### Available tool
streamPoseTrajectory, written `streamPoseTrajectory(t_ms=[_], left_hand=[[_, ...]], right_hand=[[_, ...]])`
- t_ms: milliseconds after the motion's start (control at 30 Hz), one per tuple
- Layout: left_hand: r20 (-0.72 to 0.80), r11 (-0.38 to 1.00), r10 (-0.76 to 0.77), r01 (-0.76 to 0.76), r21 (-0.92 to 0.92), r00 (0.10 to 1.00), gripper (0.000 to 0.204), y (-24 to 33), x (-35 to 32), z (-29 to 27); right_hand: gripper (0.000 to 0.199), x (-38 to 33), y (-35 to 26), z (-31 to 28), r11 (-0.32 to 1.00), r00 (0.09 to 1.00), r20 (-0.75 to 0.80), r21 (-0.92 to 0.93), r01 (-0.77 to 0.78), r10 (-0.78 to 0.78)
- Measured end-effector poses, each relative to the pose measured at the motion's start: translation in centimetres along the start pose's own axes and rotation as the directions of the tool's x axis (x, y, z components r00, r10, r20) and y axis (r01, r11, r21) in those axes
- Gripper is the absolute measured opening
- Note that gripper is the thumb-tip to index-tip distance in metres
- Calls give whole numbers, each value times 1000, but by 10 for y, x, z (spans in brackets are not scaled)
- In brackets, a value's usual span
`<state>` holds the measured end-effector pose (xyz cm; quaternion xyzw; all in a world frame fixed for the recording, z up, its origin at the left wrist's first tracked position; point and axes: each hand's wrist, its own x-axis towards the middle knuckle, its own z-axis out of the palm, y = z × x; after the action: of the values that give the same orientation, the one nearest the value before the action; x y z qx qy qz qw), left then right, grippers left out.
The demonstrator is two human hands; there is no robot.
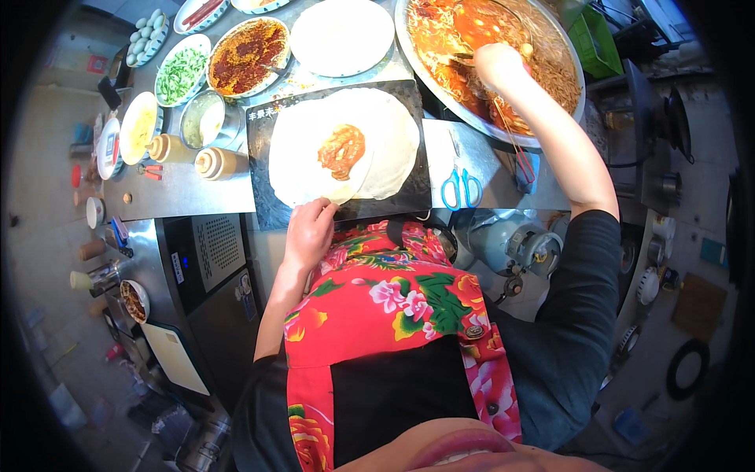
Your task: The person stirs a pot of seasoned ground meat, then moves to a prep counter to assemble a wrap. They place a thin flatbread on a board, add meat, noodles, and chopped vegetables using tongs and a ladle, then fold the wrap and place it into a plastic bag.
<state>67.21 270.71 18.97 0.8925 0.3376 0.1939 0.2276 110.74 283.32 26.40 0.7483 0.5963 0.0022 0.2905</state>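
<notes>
Pinches with closed left fingers (327, 209) the near rim of a thin, round, pale dough sheet (393, 153) at the frame's upper centre, likely light, soft and easily torn, so best held there, with right fingers (487, 61), upper right, curled too obscurely to tell their hold.

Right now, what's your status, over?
Left hand at near edge of flatbread. Right hand over big pan. Red sauce on flatbread. Scissors beside board, clear of hands.
</notes>
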Motion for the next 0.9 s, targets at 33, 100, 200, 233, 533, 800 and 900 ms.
streamPoseTrajectory(t_ms=[33, 100, 200, 233, 533, 800, 900], left_hand=[[-1, 1000, -4, 4, 8, 1000, 26, -1, 0, -1], [-19, 1000, -16, 16, 20, 1000, 26, -2, -3, -1], [-23, 999, -40, 40, 15, 999, 25, -4, -8, 1], [-34, 999, -44, 44, 8, 998, 25, -4, -9, 2], [-60, 999, -38, 37, -17, 997, 22, -8, -7, 6], [-80, 998, -65, 65, -2, 995, 22, -11, -11, 1], [-62, 996, -87, 86, -17, 994, 20, -7, -13, 2]], right_hand=[[23, -2, 9, -3, 999, 1000, -28, 42, 0, 1], [24, -5, 32, -10, 999, 997, -63, 28, 47, -45], [24, -1, 53, -14, 999, 988, -151, -1, 43, -43], [23, 1, 56, -14, 999, 989, -145, 14, 41, -39], [21, -8, 40, -13, 998, 999, -9, 31, 51, -51], [24, -13, 34, -23, 999, 997, -67, -29, 37, -39], [40, -4, 9, -28, 967, 974, -178, 187, 174, -140]])
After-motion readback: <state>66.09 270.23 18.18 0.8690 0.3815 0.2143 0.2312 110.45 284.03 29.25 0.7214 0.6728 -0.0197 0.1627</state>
